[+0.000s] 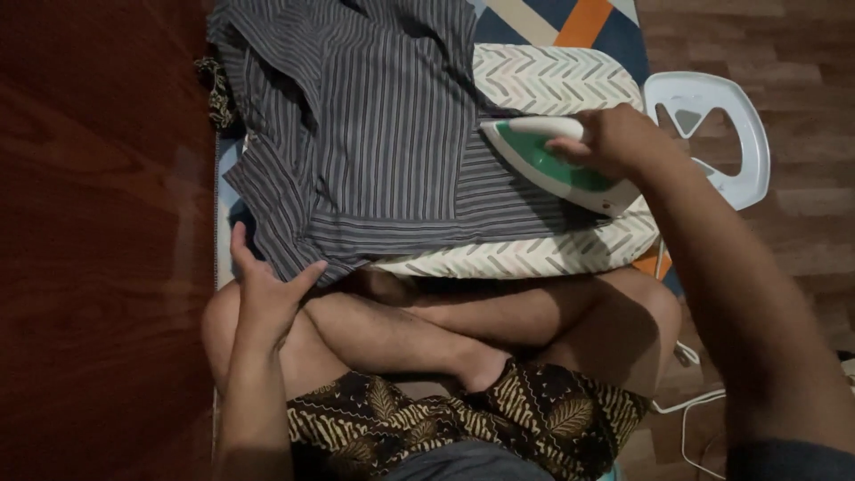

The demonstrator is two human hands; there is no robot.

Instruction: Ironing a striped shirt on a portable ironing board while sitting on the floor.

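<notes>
A grey striped shirt (374, 134) lies spread over a low ironing board (552, 80) with a pale chevron cover. My right hand (614, 138) grips the handle of a green and white iron (557, 165), which rests flat on the shirt's right part. My left hand (263, 285) lies palm down at the shirt's lower left hem, fingers spread, pressing the cloth. My crossed bare legs (427, 330) sit just in front of the board.
A dark red wooden surface (98, 240) fills the left side. A white plastic iron stand (712, 134) lies on the wooden floor to the right. A white cord (695, 401) runs along the floor at lower right. A patterned mat (570, 18) shows beyond the board.
</notes>
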